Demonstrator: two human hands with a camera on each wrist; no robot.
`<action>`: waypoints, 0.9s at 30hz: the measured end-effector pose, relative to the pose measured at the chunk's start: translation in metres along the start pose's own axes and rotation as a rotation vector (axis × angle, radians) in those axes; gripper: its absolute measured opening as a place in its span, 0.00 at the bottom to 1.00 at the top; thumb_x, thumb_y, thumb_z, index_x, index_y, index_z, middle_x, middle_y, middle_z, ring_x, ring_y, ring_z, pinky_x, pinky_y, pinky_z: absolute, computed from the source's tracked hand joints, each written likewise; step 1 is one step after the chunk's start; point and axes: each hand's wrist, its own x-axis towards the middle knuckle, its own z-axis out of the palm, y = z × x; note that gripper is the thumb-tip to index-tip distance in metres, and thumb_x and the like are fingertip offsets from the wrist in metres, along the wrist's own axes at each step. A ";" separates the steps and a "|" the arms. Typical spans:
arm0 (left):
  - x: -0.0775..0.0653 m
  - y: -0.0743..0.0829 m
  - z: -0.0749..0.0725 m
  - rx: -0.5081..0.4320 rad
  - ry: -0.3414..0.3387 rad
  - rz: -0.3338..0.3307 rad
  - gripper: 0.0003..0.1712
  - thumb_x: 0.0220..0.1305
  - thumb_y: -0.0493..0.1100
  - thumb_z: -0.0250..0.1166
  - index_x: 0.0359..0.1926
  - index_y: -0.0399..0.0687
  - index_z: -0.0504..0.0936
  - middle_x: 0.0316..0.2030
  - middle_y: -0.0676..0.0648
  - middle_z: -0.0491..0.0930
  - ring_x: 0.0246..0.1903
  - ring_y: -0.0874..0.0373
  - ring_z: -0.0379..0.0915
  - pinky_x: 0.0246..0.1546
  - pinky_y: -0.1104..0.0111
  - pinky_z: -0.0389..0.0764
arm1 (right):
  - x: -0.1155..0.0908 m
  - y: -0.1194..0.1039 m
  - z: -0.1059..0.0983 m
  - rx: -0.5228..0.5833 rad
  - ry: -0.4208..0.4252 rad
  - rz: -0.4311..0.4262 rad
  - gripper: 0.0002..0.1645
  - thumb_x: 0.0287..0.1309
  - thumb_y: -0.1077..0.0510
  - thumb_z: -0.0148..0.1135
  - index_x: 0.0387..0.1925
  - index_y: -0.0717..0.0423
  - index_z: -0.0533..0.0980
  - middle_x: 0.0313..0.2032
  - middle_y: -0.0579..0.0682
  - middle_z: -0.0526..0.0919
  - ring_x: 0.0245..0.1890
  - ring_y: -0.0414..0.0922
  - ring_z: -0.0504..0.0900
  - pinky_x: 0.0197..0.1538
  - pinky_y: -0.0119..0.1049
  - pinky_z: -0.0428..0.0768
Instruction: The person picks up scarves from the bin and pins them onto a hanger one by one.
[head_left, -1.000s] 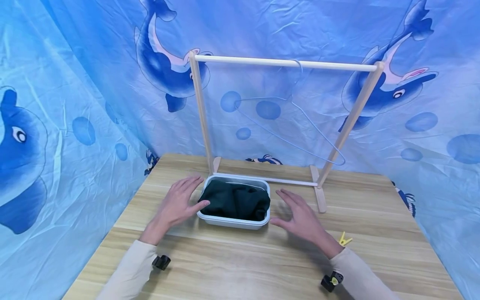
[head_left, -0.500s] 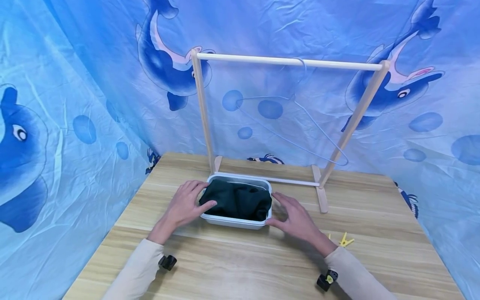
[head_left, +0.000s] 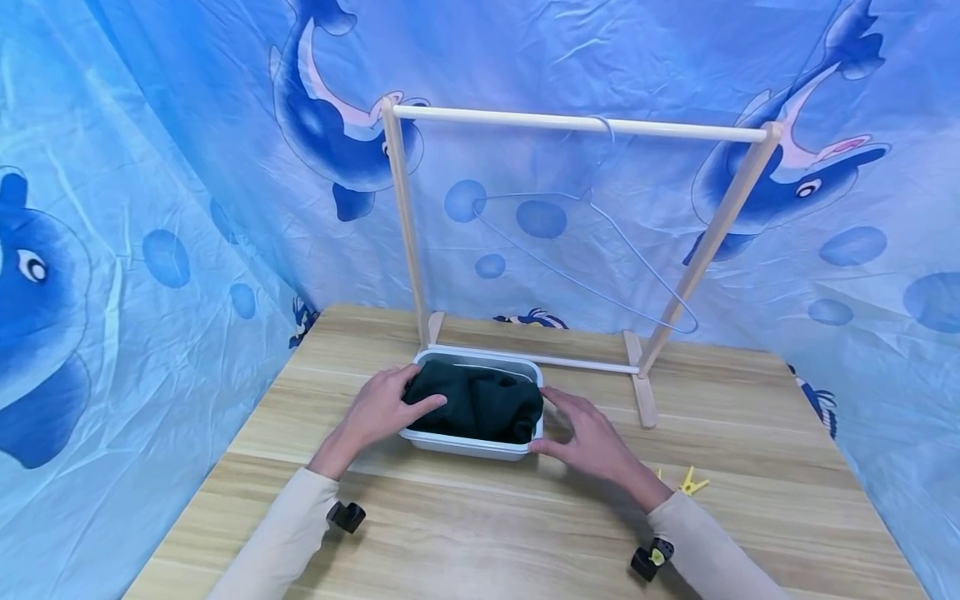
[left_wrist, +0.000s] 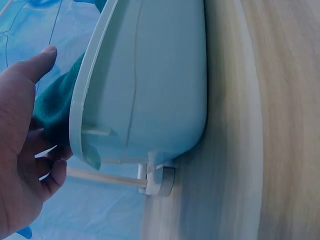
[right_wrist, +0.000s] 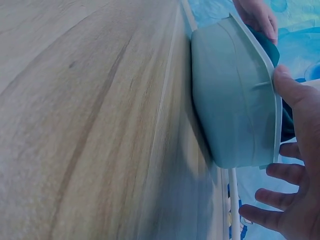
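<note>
A dark green piece of folded fabric (head_left: pixel 480 404) fills the light grey-blue plastic basin (head_left: pixel 468 448), which stands on the table. My left hand (head_left: pixel 382 406) is at the basin's left end, its thumb stretched out over the fabric. In the left wrist view its fingers reach past the rim (left_wrist: pixel 77 107) beside the fabric, the thumb held apart from them. At the basin's other end is my right hand (head_left: pixel 588 437), its fingers extended. The right wrist view shows that thumb right at the rim and the fingers spread near the end wall.
A clothes rack (head_left: pixel 708 242) with wooden uprights stands behind the basin, and a pale wire hanger (head_left: pixel 585 196) hangs from its top bar. Yellow clothespins (head_left: pixel 692 482) lie right of my right wrist. Blue dolphin-print sheeting (head_left: pixel 165 167) surrounds the wooden table (head_left: pixel 465 533).
Both hands have moved inward to the basin. The left has gone further right over the rim and the fabric; the right has come up to the right end. The basin stays put.
</note>
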 end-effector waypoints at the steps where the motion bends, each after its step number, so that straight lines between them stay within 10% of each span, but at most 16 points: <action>1: 0.001 0.000 0.000 -0.014 -0.011 -0.008 0.48 0.63 0.71 0.65 0.67 0.36 0.76 0.57 0.34 0.81 0.55 0.41 0.79 0.55 0.47 0.79 | 0.000 0.000 0.000 0.002 -0.002 0.002 0.56 0.54 0.25 0.67 0.76 0.47 0.64 0.73 0.50 0.69 0.71 0.56 0.69 0.68 0.59 0.70; 16: 0.013 0.008 0.001 -0.086 -0.129 -0.108 0.53 0.54 0.69 0.73 0.63 0.28 0.76 0.58 0.29 0.79 0.54 0.39 0.80 0.54 0.47 0.81 | 0.000 -0.004 -0.002 0.007 -0.006 0.012 0.56 0.54 0.24 0.66 0.76 0.46 0.64 0.72 0.51 0.71 0.71 0.55 0.69 0.68 0.58 0.70; 22: 0.014 0.009 0.002 -0.101 -0.203 -0.117 0.31 0.52 0.63 0.78 0.31 0.39 0.80 0.23 0.45 0.73 0.23 0.52 0.70 0.24 0.62 0.71 | 0.000 -0.004 -0.002 0.006 -0.007 0.015 0.56 0.54 0.24 0.66 0.76 0.46 0.64 0.72 0.50 0.71 0.71 0.55 0.69 0.68 0.59 0.70; 27: 0.014 0.010 0.002 -0.069 -0.253 -0.062 0.30 0.50 0.58 0.81 0.16 0.49 0.70 0.15 0.55 0.58 0.16 0.60 0.58 0.19 0.68 0.60 | 0.000 -0.004 -0.002 0.005 -0.009 0.018 0.56 0.53 0.24 0.67 0.76 0.45 0.65 0.72 0.50 0.71 0.71 0.55 0.69 0.68 0.59 0.70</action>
